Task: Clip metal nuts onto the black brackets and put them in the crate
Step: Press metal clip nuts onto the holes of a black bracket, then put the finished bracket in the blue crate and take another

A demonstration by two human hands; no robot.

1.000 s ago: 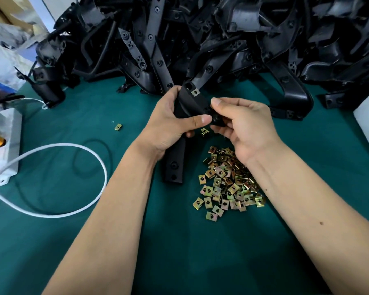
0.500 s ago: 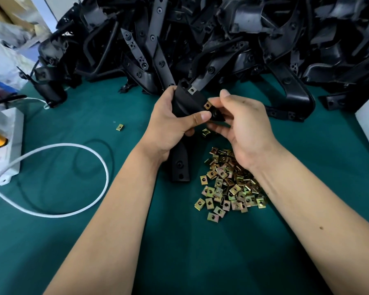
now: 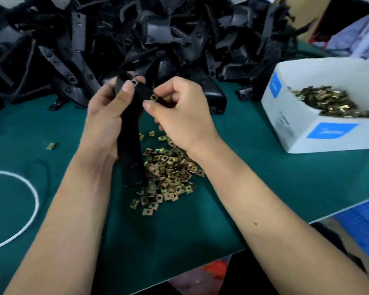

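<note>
Bracket (image 3: 130, 133), black, head view: held upright above the green surface (image 3: 254, 177), left hand (image 3: 103, 116) wrapped around its upper part, 1 nut (image 3: 134, 81) clipped at top. Right hand (image 3: 183, 111) pinches a second nut (image 3: 153, 96) against its edge. Judged light, rigid plastic; nuts small, springy, slippery, best gripped by flat faces; crate (image 3: 366, 222) at right.

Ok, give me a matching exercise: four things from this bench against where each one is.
Things:
1. bracket
2. white box
3. white cable
4. lone nut

Places:
A. far right on the mat, holding nuts
B. looped at the left edge
C. gripped in the left hand
D. alone on the mat, left of the left wrist

Pairs: 1-C, 2-A, 3-B, 4-D
</note>
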